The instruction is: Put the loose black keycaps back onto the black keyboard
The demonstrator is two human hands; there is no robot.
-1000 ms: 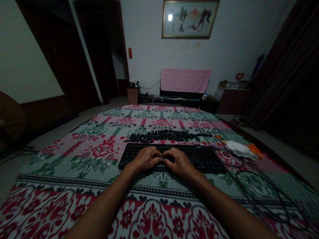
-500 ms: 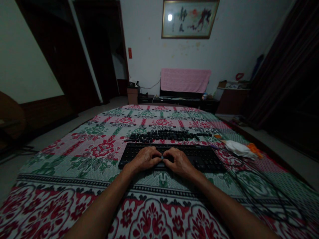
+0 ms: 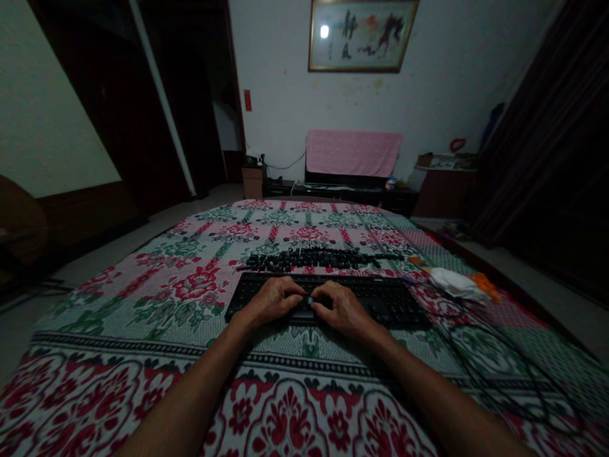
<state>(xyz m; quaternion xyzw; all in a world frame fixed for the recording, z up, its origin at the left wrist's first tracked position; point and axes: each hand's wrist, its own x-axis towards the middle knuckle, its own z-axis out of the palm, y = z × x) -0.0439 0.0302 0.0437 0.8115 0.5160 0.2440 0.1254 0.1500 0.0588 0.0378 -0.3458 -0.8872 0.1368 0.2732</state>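
A black keyboard lies across the patterned cloth in front of me, with rows of small pale dots where keycaps are absent. In my right hand, thumb and forefinger pinch a small keycap, its underside looking greyish. My left hand rests over the keyboard's left half, thumb and forefinger a little apart just left of the keycap, holding nothing that I can see. Behind the keyboard, many loose black keycaps lie in a long heap. Both hands hide the keys beneath them.
The floral cloth covers the whole table. To the right lie a white crumpled bag, an orange item and a looped black cable. A pink towel hangs over a low cabinet at the far wall.
My left fingers have drawn slightly left, away from the keycap that both hands were touching. My right hand stays in place with the keycap.
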